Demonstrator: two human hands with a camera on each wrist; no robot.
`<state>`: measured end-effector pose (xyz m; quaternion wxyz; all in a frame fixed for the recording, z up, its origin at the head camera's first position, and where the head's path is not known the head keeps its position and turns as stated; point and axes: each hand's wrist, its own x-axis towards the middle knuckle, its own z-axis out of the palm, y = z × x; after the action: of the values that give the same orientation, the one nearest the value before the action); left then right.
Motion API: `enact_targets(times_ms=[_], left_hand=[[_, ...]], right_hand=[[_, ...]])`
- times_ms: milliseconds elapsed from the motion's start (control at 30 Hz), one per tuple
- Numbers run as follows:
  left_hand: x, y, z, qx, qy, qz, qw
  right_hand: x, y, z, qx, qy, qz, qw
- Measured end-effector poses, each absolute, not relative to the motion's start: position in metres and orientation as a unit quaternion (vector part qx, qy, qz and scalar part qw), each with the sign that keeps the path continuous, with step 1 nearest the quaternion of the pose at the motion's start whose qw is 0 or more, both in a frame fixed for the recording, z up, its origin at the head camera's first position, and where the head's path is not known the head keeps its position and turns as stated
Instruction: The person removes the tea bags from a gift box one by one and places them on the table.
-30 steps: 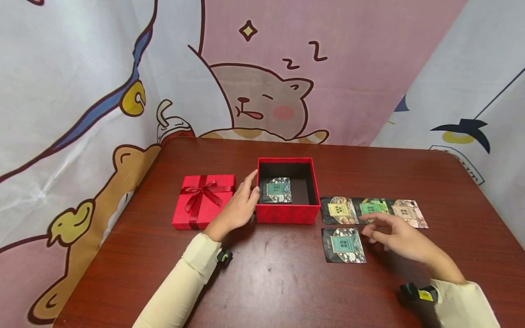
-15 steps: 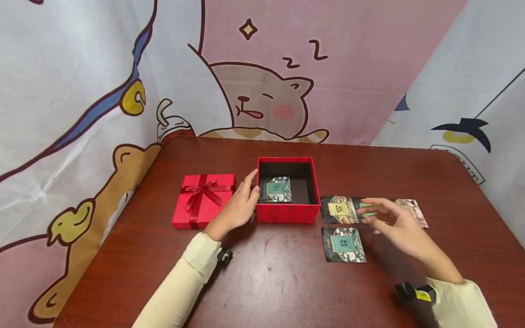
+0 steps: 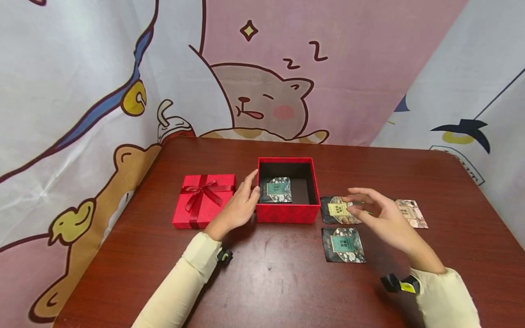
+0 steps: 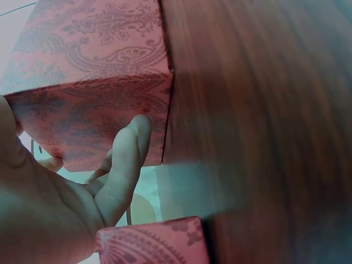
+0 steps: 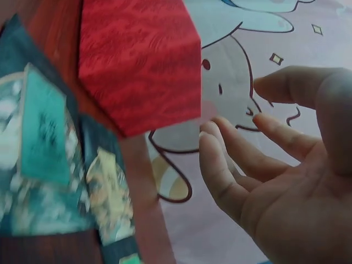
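In the head view my left hand [image 3: 236,207] rests against the left side of the open red box [image 3: 288,214]; the left wrist view shows its fingers [image 4: 124,165] on the patterned wall. A teal-labelled packet [image 3: 279,189] lies inside the box, at its left. My right hand [image 3: 387,221] hovers with bent, parted fingers and nothing between them, over the yellow-labelled packet [image 3: 337,209]. It hides most of a green-labelled packet. Nearer the front lies another teal-labelled packet [image 3: 342,244], and a pink packet [image 3: 413,213] lies to the right.
A red lid [image 3: 193,214] with a ribbon bow lies left of the box, beside my left hand. The brown table [image 3: 262,282] reaches back to a printed cloth [image 3: 348,91] with cartoon animals.
My right hand has moved left from beside the front teal packet and the green packet to over the yellow packet. The left hand, box and packets have stayed in place.
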<state>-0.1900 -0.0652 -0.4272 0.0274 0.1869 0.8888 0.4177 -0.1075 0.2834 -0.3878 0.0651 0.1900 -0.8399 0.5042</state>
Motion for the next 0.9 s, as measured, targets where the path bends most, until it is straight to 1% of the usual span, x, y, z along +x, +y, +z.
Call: enact_targets(times_ms=[200, 533, 900], left_hand=[[-0.19, -0.066, -0.428, 0.184, 0.888, 0.421, 0.027], [-0.191, -0.067, -0.428, 0.184, 0.889, 0.418, 0.026], [-0.192, -0.065, -0.428, 0.183, 0.89, 0.418, 0.027]], right_hand=[[-0.117, 0.267, -0.379, 0.182, -0.843, 0.5, 0.078], [-0.13, 0.24, -0.359, 0.175, -0.838, 0.513, 0.066], [-0.149, 0.208, -0.35, 0.166, -0.827, 0.536, 0.014]])
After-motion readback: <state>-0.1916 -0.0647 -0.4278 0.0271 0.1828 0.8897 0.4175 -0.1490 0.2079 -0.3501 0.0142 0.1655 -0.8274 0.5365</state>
